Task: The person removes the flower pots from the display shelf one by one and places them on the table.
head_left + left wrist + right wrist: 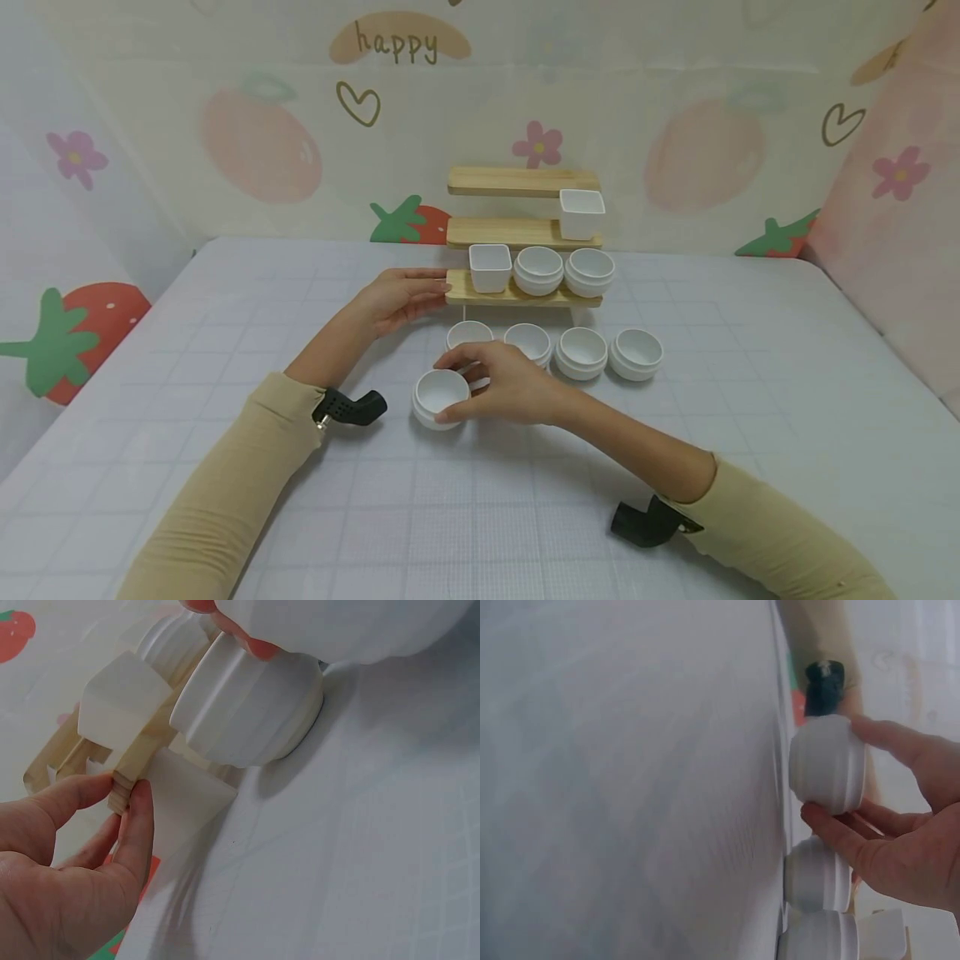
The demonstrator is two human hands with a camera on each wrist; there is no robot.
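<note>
My left hand [396,302] pinches the left end of the lowest wooden shelf board [459,288], thumb on one face and fingers on the other in the left wrist view. My right hand [517,385] grips a round white bowl [441,398] by its side, in front of the stand; in the right wrist view the thumb and fingers are on opposite sides of this bowl [826,765]. Behind it a row of round white bowls [581,354] stands on the table, two of them partly hidden by the right hand. A square white cup [490,268] and two round bowls [538,271] sit on the lowest board.
Another square white cup [582,214] stands at the right end of the middle board [502,232]. The top board [517,180] rises above it, near the patterned backdrop [450,125]. A pale gridded cloth [450,517] covers the table.
</note>
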